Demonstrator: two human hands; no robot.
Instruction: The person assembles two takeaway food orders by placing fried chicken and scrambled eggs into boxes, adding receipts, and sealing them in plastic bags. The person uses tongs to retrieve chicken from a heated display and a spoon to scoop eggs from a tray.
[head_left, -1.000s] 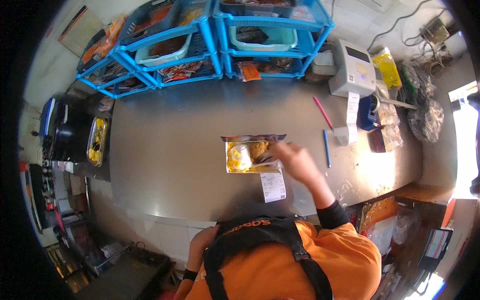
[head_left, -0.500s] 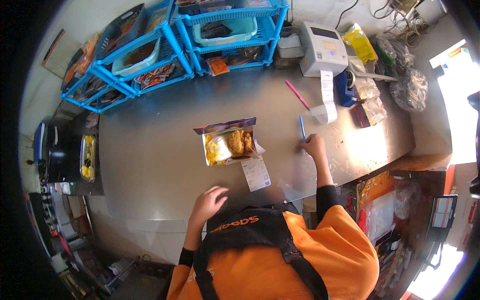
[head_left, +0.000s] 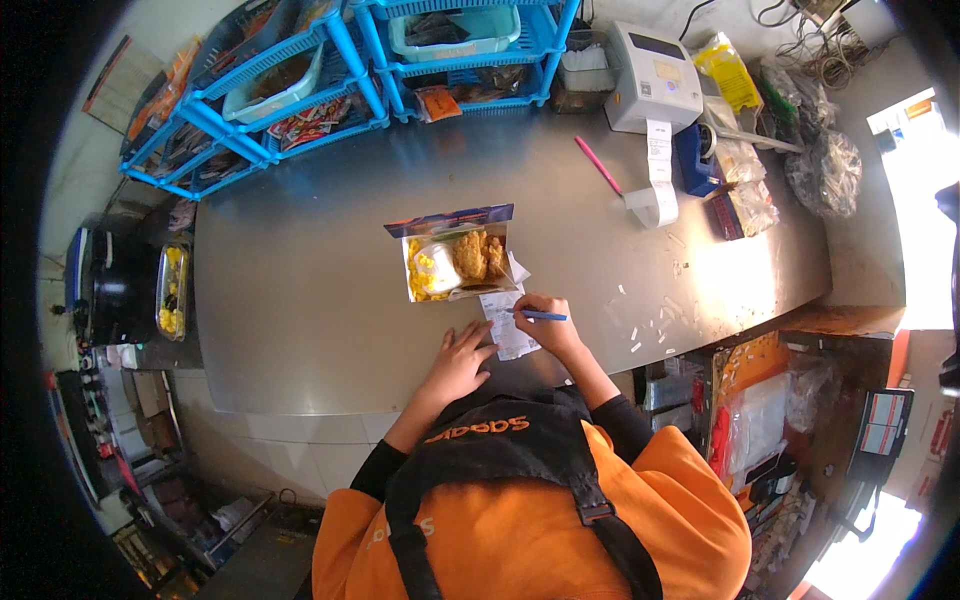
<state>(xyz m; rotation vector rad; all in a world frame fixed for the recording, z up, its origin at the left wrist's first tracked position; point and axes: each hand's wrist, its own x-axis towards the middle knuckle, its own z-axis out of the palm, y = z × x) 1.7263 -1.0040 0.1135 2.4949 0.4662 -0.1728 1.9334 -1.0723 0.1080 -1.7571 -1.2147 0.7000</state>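
Note:
My right hand (head_left: pixel 546 322) grips a blue pen (head_left: pixel 545 316), its tip end over a white printed receipt (head_left: pixel 514 341). Fingers spread, my left hand (head_left: pixel 460 362) lies flat with its fingertips at the receipt's left edge. Just beyond the receipt, an open cardboard food box (head_left: pixel 408 270) stands on the steel table, its dark lid raised at the back. Inside it are golden fried chicken (head_left: pixel 480 256), a white lump in clear wrap (head_left: pixel 436 268) and yellow pieces. The box's front right corner overlaps the receipt's far end.
A label printer (head_left: pixel 655 80) with a hanging paper strip (head_left: pixel 658 150) stands at the back right, near a pink pen (head_left: pixel 598 165) and a blue tape dispenser (head_left: pixel 695 160). Blue shelf racks (head_left: pixel 330 70) line the back left. Paper scraps (head_left: pixel 655 325) litter the table's right side.
My right hand has picked up the blue pen and carried it left to the receipt. My left hand has moved right and forward onto the receipt's edge.

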